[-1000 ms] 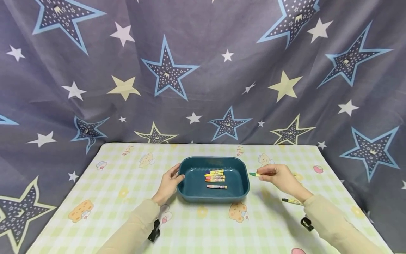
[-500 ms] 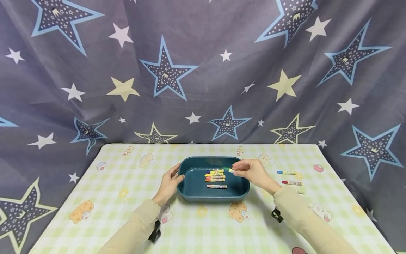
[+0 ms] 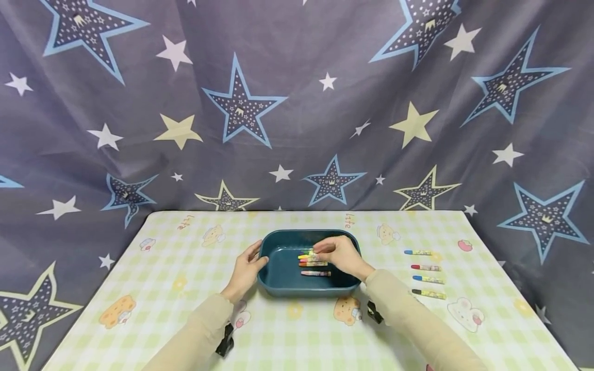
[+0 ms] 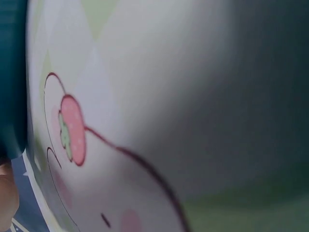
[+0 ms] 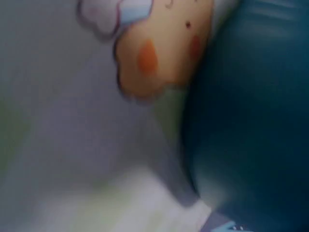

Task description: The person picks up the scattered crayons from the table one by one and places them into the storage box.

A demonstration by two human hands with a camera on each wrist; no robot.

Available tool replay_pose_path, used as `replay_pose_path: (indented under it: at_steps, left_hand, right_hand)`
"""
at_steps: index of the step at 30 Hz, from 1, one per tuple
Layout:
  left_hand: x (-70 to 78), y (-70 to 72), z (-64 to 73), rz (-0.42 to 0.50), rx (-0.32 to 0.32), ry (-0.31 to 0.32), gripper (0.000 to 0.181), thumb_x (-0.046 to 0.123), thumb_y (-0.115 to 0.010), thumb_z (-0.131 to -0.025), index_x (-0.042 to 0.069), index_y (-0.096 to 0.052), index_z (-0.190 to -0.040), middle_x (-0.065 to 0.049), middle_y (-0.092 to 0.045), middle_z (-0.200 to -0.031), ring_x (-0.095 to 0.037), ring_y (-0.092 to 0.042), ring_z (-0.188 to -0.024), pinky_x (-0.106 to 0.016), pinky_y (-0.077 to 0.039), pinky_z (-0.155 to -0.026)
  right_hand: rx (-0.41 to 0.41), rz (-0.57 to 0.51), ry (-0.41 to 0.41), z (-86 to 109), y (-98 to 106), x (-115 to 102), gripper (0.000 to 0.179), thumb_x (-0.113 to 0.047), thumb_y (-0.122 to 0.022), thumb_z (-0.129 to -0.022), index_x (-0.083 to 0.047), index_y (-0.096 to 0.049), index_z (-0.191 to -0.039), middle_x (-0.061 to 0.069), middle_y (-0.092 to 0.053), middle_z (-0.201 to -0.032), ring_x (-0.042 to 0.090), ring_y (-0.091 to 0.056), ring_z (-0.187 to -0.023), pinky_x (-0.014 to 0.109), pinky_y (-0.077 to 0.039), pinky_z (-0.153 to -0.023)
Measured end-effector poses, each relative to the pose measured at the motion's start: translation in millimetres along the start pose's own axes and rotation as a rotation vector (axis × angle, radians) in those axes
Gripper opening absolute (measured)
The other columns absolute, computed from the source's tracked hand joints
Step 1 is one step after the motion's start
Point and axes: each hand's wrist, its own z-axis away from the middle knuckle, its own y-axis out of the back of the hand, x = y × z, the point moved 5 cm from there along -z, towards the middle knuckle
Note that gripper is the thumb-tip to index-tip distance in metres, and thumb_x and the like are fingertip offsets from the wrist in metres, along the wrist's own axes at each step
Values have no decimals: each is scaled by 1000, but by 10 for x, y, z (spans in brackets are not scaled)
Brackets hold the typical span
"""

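A dark teal rectangular box (image 3: 306, 292) stands on the table. My left hand (image 3: 243, 273) grips its left end, thumb over the rim and fingers along the outside. In the left wrist view a bit of that hand (image 4: 7, 198) shows below the box wall (image 4: 12, 72). My right hand (image 3: 341, 255) reaches inside the box and pinches a green-tipped crayon, mostly hidden by the fingers, at the row of crayons. In that row lie an orange crayon (image 3: 313, 264) and yellow ones; a pale pink crayon (image 3: 316, 273) lies apart, nearer me. The right wrist view shows the box wall (image 5: 256, 121) close up.
Right of the box, a blue crayon (image 3: 417, 252), a red crayon (image 3: 426, 268), another blue crayon (image 3: 428, 280) and a dark-tipped crayon (image 3: 429, 294) lie in a column on the checked tablecloth (image 3: 185, 319). A starry curtain (image 3: 297, 129) hangs behind the table.
My right hand has carried the green crayon leftward from beside the box, over its rim and down to the row inside. The left hand has stayed on the box's left end.
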Motion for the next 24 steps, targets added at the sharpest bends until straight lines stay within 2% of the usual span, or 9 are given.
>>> replay_pose_path:
  at_steps: [8,16,24]
  left_hand:
    - [5,-35,18,16,-24,8,56,5,-53,-90,3,-32,-141,-21,-41,-138,-32,-42,-128,-37,-42,-102]
    - [10,21,41,34,-23,3,57,7,-53,-91,3,-29,-143,-21,-37,-141,-31,-39,-130,-35,-41,-103]
    - [7,28,19,18,-13,-2,54,5,-53,-90,4,-33,-141,-21,-42,-138,-32,-42,-127,-36,-43,-101]
  right_hand:
    - [-10,80,-46,19,-128,104,17,-1,-70,-76,-2,-71,-93,11,-70,-88,20,-66,-80,24,-56,-68]
    - [-47,55,-95,-59,-202,172,18,3,-71,-73,0,-70,-91,12,-70,-83,19,-67,-75,25,-56,-65]
    - [-55,27,-140,-68,-209,203,21,10,-69,-71,3,-69,-91,15,-70,-83,20,-68,-75,26,-57,-64]
